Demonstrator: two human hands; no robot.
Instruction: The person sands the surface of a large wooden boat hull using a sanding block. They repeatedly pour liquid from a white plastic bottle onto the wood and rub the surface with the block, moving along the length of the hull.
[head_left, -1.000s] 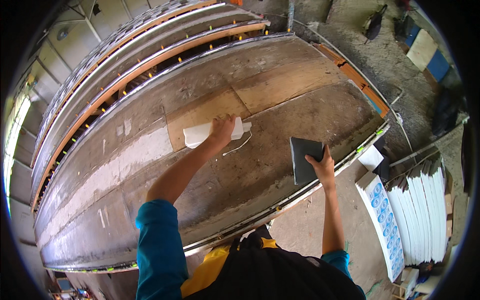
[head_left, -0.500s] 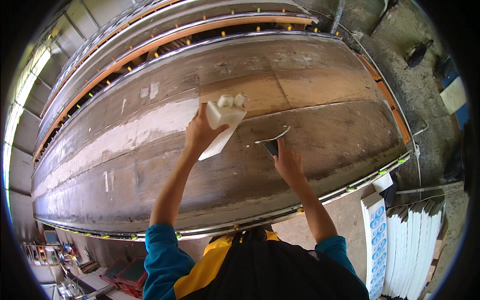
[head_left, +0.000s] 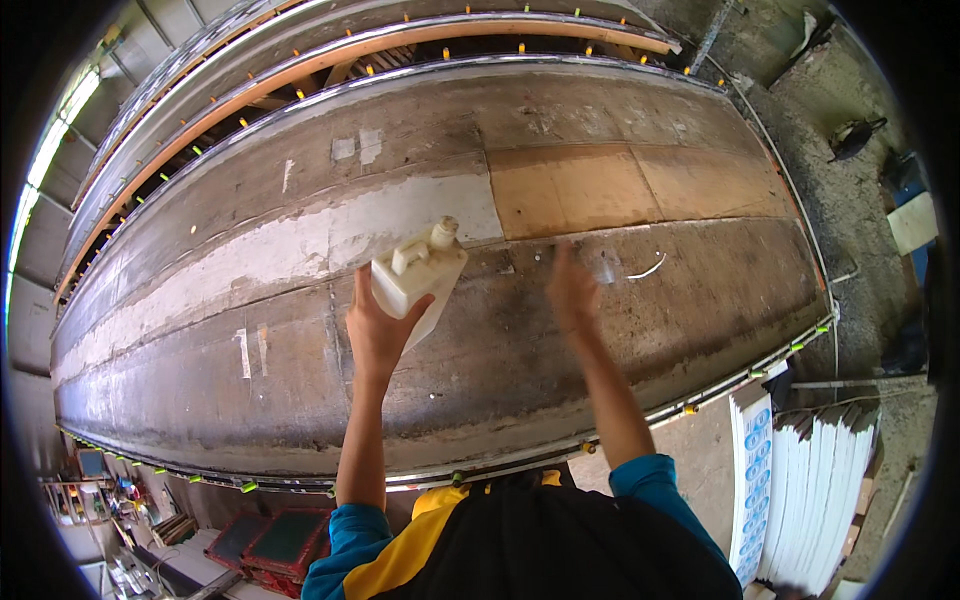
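Observation:
A whitish plastic jug (head_left: 420, 275) with a moulded handle and a short neck is in my left hand (head_left: 378, 325). My fingers and thumb are wrapped round its lower body, and it leans with the neck toward the upper right. My right hand (head_left: 574, 292) is blurred by motion low over the long brown table surface (head_left: 520, 360). Its dark flat scraper, clear in the earlier frame, is smeared and hard to make out. Right of this hand, a thin curved white streak (head_left: 648, 268) lies on the surface, with small white drops near it.
Orange and yellow clips line the rails (head_left: 450, 55) of another long bed beyond. At lower right stands a stack of white sheets (head_left: 815, 500). Red-framed crates (head_left: 285, 540) and cluttered tools are at lower left. A lighter wooden panel (head_left: 570, 190) is set into the table.
The view has shifted left along the table. The jug and my left hand have moved left. My right hand has swept left of the white streak, which is shorter now.

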